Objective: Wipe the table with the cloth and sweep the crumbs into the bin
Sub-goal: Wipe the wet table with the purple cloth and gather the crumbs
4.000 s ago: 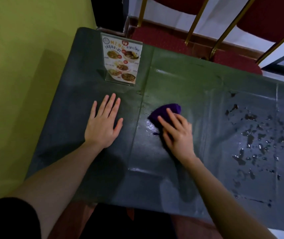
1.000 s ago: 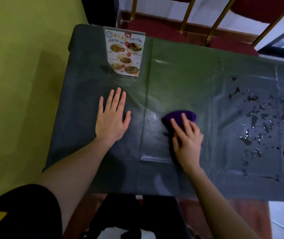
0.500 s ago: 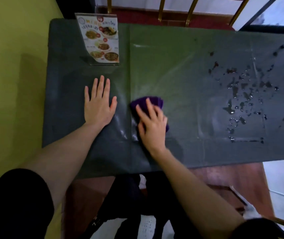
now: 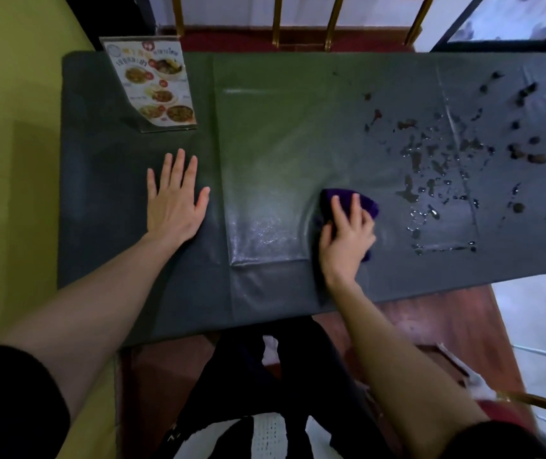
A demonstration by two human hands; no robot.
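Now the right hand (image 4: 346,236) presses the purple cloth (image 4: 347,202) flat, wiping; the left hand (image 4: 173,200) lies spread open. Next, push toward the crumbs (image 4: 463,154) beyond it.

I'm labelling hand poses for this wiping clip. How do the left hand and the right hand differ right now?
The left hand lies flat with fingers spread, bare on the dark table cover; the right hand presses on the purple cloth. The left hand is near the menu stand; the right hand is nearer the crumbs and spilled liquid. Both are palm down on the table.
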